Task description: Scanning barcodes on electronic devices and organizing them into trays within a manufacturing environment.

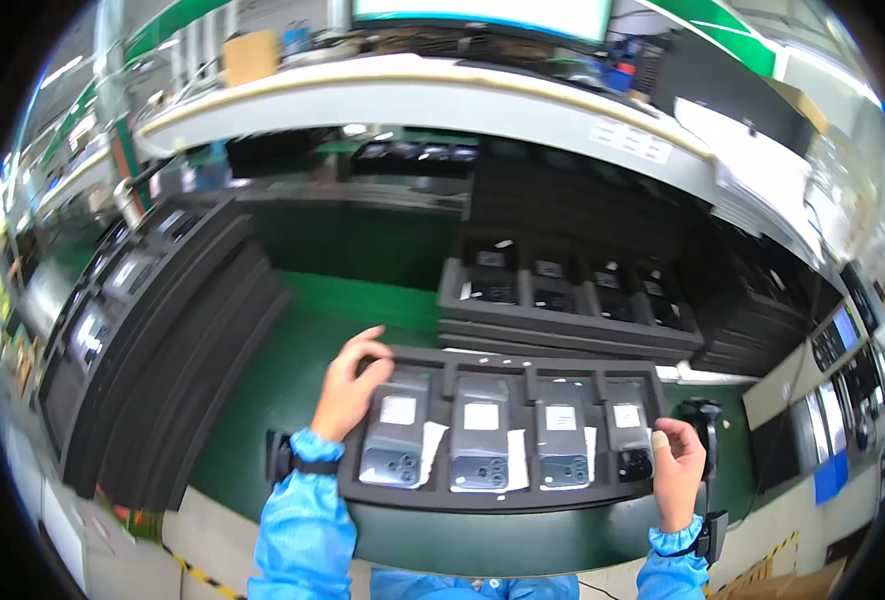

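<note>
A black foam tray (493, 503) lies in front of me on the green bench. Side by side in its slots rest several dark smartphones (481, 447), camera ends toward me, in clear wrapping with white labels. White paper slips (431, 452) stick out beside some of them. At the tray's left edge, near the far corner, my left hand (351, 385) is closed with thumb and fingers on the rim. My right hand (679, 470) grips the right edge with bent fingers. Its fingertips are partly hidden.
Tall stacks of black foam trays stand on the left (178, 340) and behind the tray (568, 322), with phones in their top slots. A grey device with a small screen (813, 350) sits at right. A white shelf (423, 105) crosses above, carrying a monitor (493, 15).
</note>
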`<state>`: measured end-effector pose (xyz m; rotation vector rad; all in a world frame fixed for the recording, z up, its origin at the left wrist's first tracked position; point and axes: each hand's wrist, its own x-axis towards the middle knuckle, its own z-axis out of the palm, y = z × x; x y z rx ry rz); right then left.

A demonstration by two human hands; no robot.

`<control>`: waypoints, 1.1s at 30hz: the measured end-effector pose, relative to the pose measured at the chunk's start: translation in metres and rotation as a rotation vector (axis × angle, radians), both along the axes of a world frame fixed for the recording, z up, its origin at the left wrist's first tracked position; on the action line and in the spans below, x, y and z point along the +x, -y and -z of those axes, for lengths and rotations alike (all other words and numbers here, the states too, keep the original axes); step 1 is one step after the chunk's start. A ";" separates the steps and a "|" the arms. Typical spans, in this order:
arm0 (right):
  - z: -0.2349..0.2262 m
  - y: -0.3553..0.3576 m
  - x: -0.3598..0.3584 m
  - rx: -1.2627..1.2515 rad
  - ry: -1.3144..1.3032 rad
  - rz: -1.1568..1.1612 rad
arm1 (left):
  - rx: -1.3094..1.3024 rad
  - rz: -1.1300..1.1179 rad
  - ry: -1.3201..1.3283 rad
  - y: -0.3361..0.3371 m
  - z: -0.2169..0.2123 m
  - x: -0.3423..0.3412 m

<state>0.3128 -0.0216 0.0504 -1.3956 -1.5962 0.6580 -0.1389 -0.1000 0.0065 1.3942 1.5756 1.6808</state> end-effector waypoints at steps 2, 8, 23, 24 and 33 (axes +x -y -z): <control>0.010 -0.002 0.023 0.149 0.300 0.208 | 0.046 -0.019 0.178 0.028 0.008 0.004; 0.019 0.025 0.039 -0.319 0.242 0.111 | -0.005 0.075 0.540 0.113 0.023 0.047; -0.030 -0.037 0.042 0.135 -0.721 -0.055 | 0.186 -0.085 0.452 0.032 -0.094 0.086; -0.018 -0.063 0.042 0.174 -0.741 -0.048 | 0.210 -0.035 0.488 0.008 -0.088 0.083; 0.040 -0.176 0.027 0.286 -0.415 -0.021 | 0.239 -0.408 0.298 -0.138 -0.029 0.054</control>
